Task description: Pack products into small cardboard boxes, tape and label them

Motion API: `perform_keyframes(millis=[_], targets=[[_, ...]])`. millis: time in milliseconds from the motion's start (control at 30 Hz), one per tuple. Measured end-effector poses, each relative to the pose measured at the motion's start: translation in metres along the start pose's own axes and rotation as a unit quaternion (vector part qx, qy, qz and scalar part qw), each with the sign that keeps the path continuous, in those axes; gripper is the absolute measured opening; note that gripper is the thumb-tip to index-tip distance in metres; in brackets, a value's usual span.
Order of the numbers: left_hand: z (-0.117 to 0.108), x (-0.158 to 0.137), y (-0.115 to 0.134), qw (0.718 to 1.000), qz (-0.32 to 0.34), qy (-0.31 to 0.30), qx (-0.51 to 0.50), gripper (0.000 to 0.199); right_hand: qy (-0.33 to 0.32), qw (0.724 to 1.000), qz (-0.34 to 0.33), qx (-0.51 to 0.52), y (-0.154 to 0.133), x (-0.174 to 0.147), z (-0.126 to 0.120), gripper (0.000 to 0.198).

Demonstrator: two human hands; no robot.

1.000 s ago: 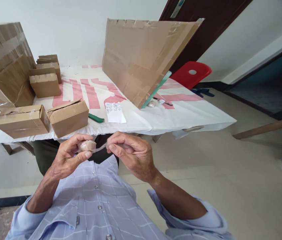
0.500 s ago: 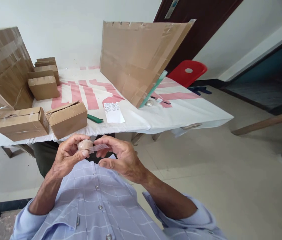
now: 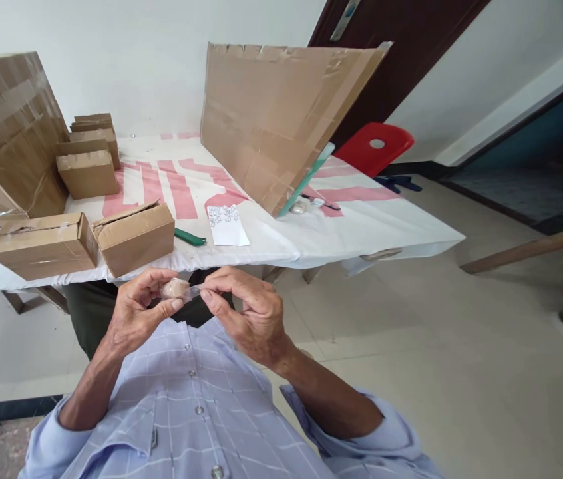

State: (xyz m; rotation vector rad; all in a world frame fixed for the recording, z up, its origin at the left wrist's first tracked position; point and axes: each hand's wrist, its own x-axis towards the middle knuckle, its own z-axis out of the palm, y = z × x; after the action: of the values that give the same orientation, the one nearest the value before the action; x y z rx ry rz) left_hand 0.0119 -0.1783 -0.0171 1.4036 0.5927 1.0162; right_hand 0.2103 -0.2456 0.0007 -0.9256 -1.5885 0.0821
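Just off the near edge of the desk point(image 3: 271, 236), above the lap, both hands are busy! The left hand point(image 3: 134, 313) has a small tan bundle point(image 3: 176, 289) wrapped in clear plastic, thumb below and fingers curled round its far side, a firm grasp. Close by on the right, the right hand point(image 3: 249, 316) pinches the end of a clear strip point(image 3: 194, 291) between thumb and forefinger, and that strip runs straight to the bundle! On the desk, at the near left, two cardboard boxes sit side by side, the left box point(image 3: 44, 254) and the right box point(image 3: 136, 241), with a green tool point(image 3: 190, 237) lying just beside the second. Next along, a sheet of paper point(image 3: 231, 229) with writing on its far part. Beyond, a big cardboard panel point(image 3: 281, 120) stands tilted, and past it on the right, a red chair point(image 3: 359, 153)!
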Motion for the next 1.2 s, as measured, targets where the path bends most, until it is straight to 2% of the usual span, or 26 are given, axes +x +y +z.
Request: perform_keyframes(millis=[200,367,533,733,833,1000,1200], targets=[[0.000,-0.001,0.001,0.999,0.019,0.013,0.027,0.036,0.000,0.999,-0.038,-0.038,-0.003,0.002,-0.002,0.015],[-0.001,0.001,0.004,0.994,0.073,-0.008,0.079,0.027,-0.005,0.999,-0.037,-0.027,-0.003,0.003,-0.004,0.015],[-0.003,0.001,0.008,0.985,0.105,-0.038,0.133,0.022,-0.008,1.000,-0.003,-0.003,-0.003,0.001,-0.005,0.015],[-0.002,-0.002,0.007,0.986,0.104,-0.076,0.101,0.018,-0.022,0.998,0.046,0.044,-0.007,0.003,-0.007,0.017],[0.000,-0.003,0.008,0.983,0.124,-0.095,0.093,0.014,-0.033,0.991,0.093,0.089,-0.006,0.003,-0.007,0.019],[0.005,-0.001,0.013,0.967,0.199,-0.126,0.101,0.005,-0.078,0.952,0.210,0.209,0.002,0.003,-0.005,0.021],[0.007,0.004,0.021,0.944,0.270,-0.105,0.157,0.007,-0.130,0.889,0.317,0.306,0.015,0.004,0.000,0.026]])
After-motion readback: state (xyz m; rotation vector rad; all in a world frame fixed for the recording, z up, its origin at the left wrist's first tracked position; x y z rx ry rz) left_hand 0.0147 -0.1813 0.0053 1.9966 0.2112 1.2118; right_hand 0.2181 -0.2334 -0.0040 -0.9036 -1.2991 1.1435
